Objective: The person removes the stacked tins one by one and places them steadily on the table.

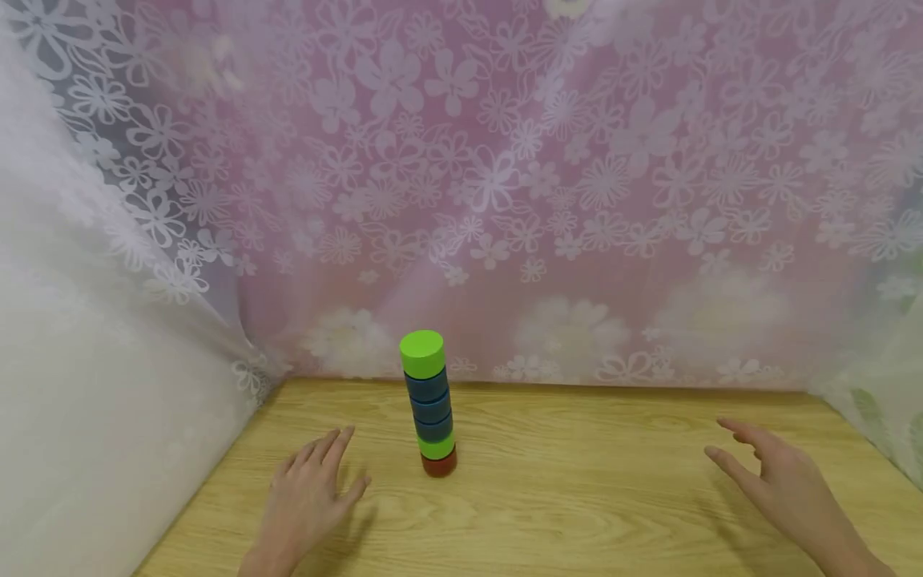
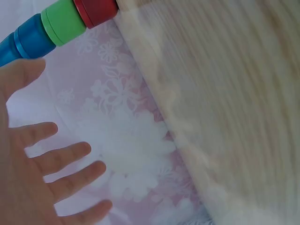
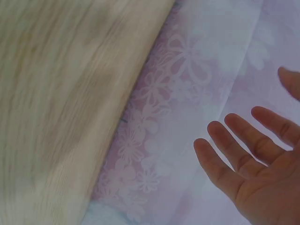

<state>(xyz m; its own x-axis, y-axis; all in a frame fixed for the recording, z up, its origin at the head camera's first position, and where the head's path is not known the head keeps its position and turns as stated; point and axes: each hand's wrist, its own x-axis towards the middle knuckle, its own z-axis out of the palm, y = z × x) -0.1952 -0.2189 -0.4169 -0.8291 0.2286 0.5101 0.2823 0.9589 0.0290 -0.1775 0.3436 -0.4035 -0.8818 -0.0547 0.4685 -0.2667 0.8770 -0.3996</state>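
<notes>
A tall stack of round blocks (image 1: 431,410) stands upright on the wooden table (image 1: 577,481), left of the middle. From the bottom it runs red, green, several blue, then green on top. To its left my left hand (image 1: 306,489) hovers with fingers spread, holding nothing; its thumb points toward the stack's base, with a gap between. The left wrist view shows the red block (image 2: 96,10) and that hand's loose, straight fingers. Well off to the right, my right hand (image 1: 786,481) is held over the table, thumb and fingers apart, nothing in it.
A pink curtain with white flowers (image 1: 490,176) hangs along the table's back edge. White translucent sheeting (image 1: 94,361) closes off the left side, and a similar floral sheet (image 1: 887,361) hangs at the right.
</notes>
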